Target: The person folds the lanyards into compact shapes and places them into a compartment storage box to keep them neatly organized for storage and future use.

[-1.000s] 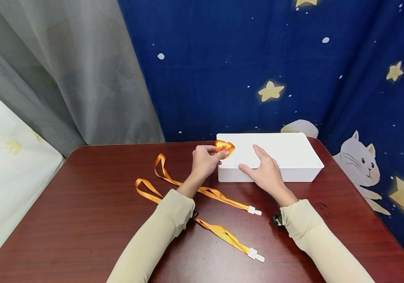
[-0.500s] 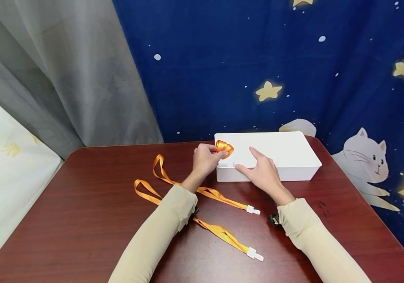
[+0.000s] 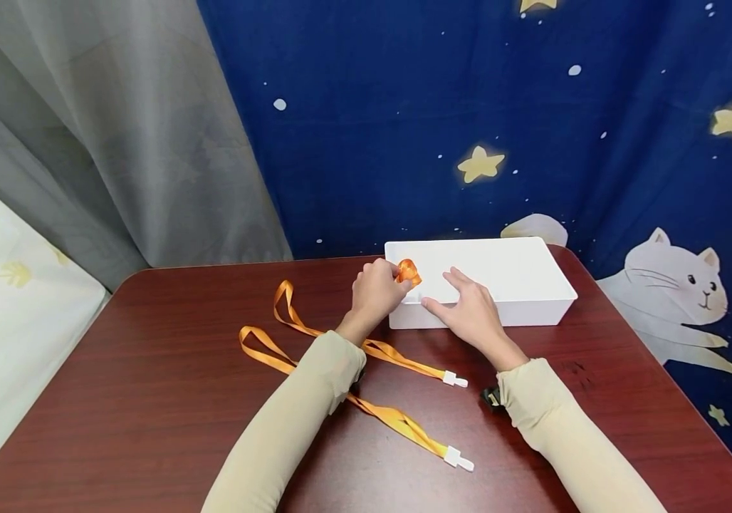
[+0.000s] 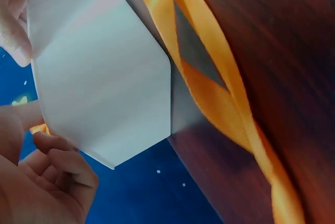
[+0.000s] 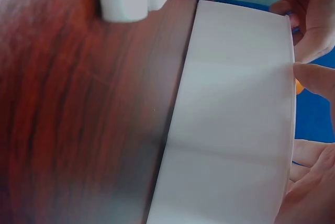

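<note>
My left hand pinches a rolled-up orange lanyard over the left end of a white rectangular box. Most of the roll is hidden behind the fingers in the left wrist view, where only a sliver of orange shows at the box's rim. To the right, my right hand is at the box's front side, fingers spread over it and thumb at the front rim. Two flat orange lanyards lie on the table, one nearer the box and one closer to me, partly under my left forearm.
The dark red wooden table ends just behind the box. A blue star-patterned curtain hangs beyond it, with a grey curtain to the left. White clips end both flat lanyards.
My left hand has turned slightly over the box, and less of the rolled lanyard shows. My right hand keeps its place by the front rim. The head view has shifted a little.
</note>
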{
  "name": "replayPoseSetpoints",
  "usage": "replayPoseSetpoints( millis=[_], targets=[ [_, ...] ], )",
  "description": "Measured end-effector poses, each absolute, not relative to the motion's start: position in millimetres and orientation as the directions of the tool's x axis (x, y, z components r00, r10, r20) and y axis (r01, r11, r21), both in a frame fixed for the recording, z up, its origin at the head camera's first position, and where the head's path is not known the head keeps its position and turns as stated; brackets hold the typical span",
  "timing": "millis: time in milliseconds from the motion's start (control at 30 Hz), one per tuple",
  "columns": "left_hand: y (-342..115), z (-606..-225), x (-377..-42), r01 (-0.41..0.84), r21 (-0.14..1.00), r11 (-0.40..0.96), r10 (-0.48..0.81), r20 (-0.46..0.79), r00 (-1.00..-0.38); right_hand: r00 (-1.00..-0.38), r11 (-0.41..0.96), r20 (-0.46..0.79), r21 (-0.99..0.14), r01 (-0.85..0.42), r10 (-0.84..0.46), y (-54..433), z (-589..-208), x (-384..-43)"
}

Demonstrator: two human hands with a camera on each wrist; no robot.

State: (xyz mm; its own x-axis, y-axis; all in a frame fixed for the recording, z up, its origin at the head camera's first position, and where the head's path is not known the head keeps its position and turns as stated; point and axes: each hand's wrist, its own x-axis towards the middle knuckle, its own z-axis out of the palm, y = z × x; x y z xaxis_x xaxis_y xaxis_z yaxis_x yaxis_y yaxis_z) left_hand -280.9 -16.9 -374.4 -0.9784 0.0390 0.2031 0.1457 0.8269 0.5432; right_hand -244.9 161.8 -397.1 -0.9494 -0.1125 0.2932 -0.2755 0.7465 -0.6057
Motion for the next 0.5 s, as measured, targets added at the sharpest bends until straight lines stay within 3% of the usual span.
replayPoseSetpoints(
  millis=[133,267,500],
  targets=[
    [-12.6,-374.6,-282.7,0.186,0.408,0.894,0.12,0.183,-0.976,-0.946,0.744,0.303,-0.604,-0.287,-0.119,162.5,-397.2,-245.0],
    [-10.2,-373.7,-284.0,0.204,0.341,0.918,0.159,0.157,-0.975,-0.946,0.745,0.302,-0.603,-0.286,-0.118,162.9,-397.6,-245.3],
    [-12.7,-370.4,-283.5,0.182,0.39,0.903,0.158,0.092,-0.983,-0.942,0.748,0.312,-0.593,-0.296,-0.126,162.9,-398.9,-245.5]
  ],
)
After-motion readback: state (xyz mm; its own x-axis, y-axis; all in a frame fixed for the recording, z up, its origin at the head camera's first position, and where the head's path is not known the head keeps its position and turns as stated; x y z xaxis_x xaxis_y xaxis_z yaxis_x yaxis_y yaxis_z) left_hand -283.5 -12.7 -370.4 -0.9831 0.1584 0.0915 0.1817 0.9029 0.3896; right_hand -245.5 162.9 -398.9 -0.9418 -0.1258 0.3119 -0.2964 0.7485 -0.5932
